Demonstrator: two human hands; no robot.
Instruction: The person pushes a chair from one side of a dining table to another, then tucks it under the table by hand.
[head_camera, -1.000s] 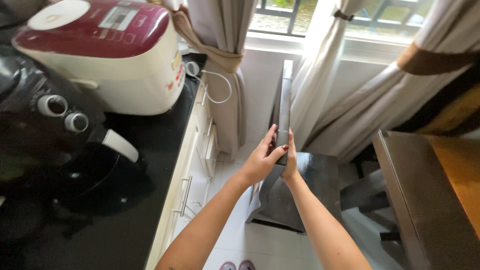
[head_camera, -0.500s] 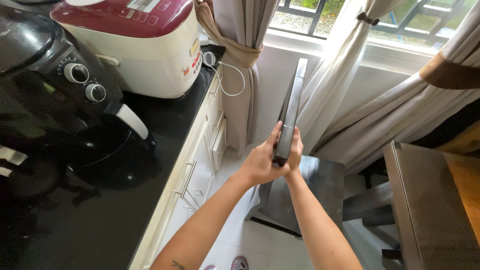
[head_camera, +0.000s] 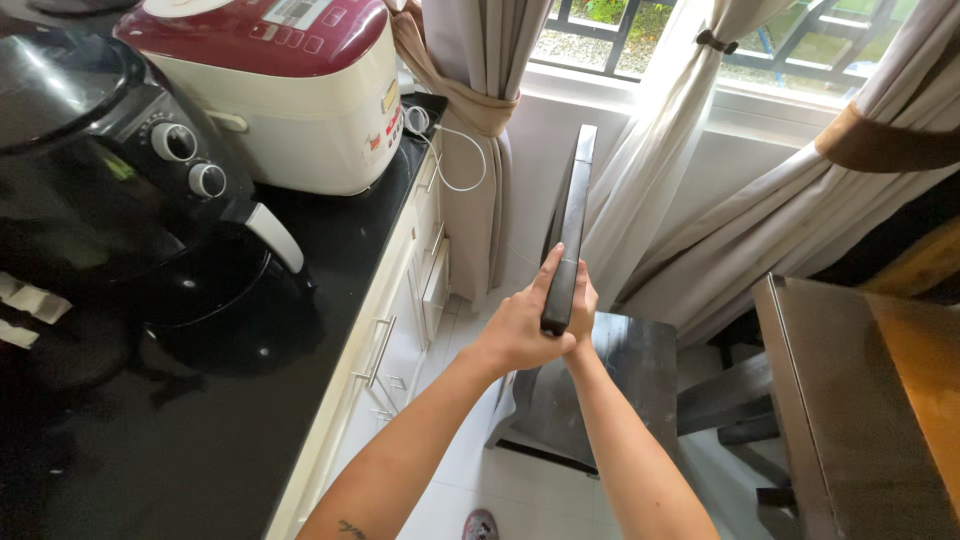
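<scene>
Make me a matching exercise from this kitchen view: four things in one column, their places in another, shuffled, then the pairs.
Things:
1. dark flat panel
2. rice cooker
3. black air fryer
4. dark chair

Places:
A. on the floor below the hands
B. at the counter's far end by the curtain
C. upright, between both hands
D. on the counter, nearer than the cooker

Pairs: 1-C, 2-B, 3-D, 4-A

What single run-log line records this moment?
left hand: grips dark flat panel | right hand: grips panel's far side | panel: edge-on, above dark stool | left: black counter
</scene>
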